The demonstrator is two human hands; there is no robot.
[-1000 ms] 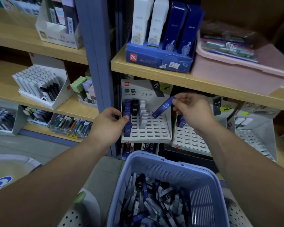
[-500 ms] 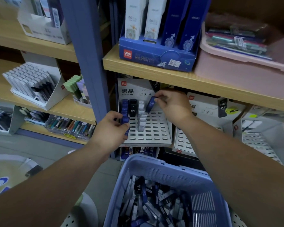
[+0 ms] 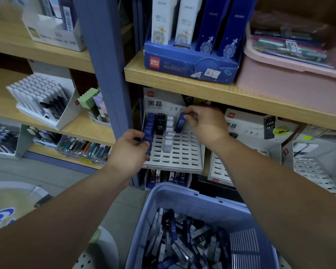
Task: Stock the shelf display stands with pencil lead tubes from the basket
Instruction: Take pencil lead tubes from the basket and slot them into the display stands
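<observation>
While the fingers (image 3: 190, 115) of the right hand (image 3: 205, 124) pinch a blue lead tube (image 3: 180, 122) by its top, long axis nearly upright over the back row of the display stand (image 3: 182, 154), the left hand (image 3: 127, 153) grips a second tube (image 3: 147, 139) in the leftmost column; the basket (image 3: 202, 200) sits below.

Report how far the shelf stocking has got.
Done: the left stand has a blue row, black tubes and a white row slotted in. In hand: the right hand pinches a blue tube at the stand's back; the left hand grips a second blue tube at the blue row's front. Left: most of that stand's slots, the near-bare middle stand and right stand, and a basket full of tubes.
</observation>
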